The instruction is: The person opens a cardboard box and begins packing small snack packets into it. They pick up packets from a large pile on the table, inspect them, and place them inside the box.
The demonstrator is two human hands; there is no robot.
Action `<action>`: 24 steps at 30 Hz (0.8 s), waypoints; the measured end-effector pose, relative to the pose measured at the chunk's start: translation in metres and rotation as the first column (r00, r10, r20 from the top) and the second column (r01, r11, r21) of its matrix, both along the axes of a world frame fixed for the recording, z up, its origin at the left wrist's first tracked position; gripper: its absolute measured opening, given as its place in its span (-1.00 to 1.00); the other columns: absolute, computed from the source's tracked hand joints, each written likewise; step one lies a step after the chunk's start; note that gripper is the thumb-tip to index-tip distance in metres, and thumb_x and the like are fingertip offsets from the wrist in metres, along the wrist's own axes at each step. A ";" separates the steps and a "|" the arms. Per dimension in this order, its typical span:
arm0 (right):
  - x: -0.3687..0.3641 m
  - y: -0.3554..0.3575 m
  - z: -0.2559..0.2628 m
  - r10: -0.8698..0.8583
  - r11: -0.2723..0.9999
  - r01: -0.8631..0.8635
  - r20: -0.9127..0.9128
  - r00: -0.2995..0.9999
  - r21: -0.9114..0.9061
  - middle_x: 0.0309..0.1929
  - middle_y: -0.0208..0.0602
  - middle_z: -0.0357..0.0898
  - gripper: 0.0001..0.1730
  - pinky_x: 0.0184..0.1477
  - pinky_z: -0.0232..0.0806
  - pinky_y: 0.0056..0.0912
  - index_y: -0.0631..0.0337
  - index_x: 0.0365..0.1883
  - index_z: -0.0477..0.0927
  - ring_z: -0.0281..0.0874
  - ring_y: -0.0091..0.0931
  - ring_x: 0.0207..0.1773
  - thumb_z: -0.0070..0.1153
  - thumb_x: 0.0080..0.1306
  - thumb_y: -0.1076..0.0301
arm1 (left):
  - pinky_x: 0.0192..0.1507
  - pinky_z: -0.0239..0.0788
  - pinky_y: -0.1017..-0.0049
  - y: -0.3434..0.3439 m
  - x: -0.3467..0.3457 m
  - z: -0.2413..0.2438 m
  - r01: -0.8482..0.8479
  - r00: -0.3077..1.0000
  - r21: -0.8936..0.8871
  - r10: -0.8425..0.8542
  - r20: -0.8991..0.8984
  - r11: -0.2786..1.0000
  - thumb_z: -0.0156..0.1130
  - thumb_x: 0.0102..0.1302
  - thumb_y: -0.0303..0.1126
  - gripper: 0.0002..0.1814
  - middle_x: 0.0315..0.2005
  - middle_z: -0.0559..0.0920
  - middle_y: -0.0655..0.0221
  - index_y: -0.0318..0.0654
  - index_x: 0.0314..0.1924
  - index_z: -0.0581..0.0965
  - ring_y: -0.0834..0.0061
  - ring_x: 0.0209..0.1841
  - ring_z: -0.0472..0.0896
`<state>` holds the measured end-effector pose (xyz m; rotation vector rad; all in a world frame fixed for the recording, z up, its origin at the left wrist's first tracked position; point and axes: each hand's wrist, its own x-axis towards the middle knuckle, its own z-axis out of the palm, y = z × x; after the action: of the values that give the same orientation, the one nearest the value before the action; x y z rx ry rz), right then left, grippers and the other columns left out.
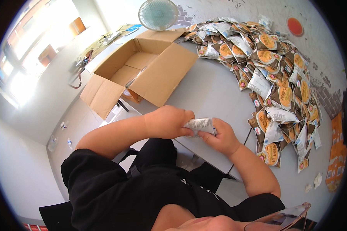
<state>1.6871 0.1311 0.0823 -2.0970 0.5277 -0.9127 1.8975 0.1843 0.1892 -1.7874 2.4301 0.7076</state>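
Observation:
A milk pouch [201,123] is held level over the table's near edge, its whitish printed side showing. My left hand [170,122] grips one end of it, and my right hand [221,135] pinches the other, with thumb and fingers on either side. Parts of the pouch are hidden by the fingers. To the right of my hands lies a large heap of similar brown-and-white milk pouches [283,93], some face up and some turned over. Beyond my left hand stands a cardboard box [162,76] with its flaps folded out; the part of its floor that shows is bare cardboard.
The grey table [208,86] has a seam near my right forearm. A round fan [158,14] stands behind the box, near a power strip [111,37] with cables. Crumpled tissue [317,180] and an orange printed carton [335,150] are at the far right. Bottles [70,144] lie on the floor.

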 end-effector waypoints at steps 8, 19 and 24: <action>-0.002 -0.004 0.008 -0.052 0.894 0.022 0.055 0.997 0.448 -0.31 -0.42 0.56 -0.68 -0.25 0.34 -0.52 0.29 -0.19 0.53 0.44 -0.66 -0.27 0.24 0.28 0.22 | -0.14 0.44 0.45 -0.016 -0.006 -0.010 -0.087 0.963 0.230 0.141 -0.229 0.969 0.39 0.19 -0.07 -0.47 -0.30 0.66 0.19 -0.37 -0.04 0.53 0.37 -0.19 0.63; -0.001 -0.013 0.005 -0.159 0.549 -0.167 0.298 0.941 0.819 -0.29 -0.45 0.52 -0.62 -0.22 0.31 -0.56 0.27 -0.05 0.48 0.40 -0.66 -0.27 0.19 0.33 0.18 | 0.11 0.37 0.48 -0.017 -0.002 -0.037 -0.166 0.587 0.470 0.470 -0.659 0.867 0.35 0.26 -0.36 -0.54 -0.08 0.62 0.34 -0.33 0.11 0.47 0.53 0.00 0.56; -0.002 -0.016 0.002 -0.152 0.546 -0.153 0.277 0.949 0.824 -0.28 -0.43 0.51 -0.56 -0.26 0.29 -0.59 0.30 -0.01 0.44 0.39 -0.65 -0.29 0.21 0.31 0.17 | 0.10 0.39 0.47 -0.020 -0.001 -0.056 -0.108 0.400 0.492 0.491 -0.774 0.864 0.29 0.30 -0.40 -0.57 -0.04 0.61 0.32 -0.33 0.14 0.45 0.51 0.00 0.56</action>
<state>1.6853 0.1153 0.0845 -1.0244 0.6264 -0.7466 1.8967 0.1644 0.1328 -1.9753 2.0153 2.5407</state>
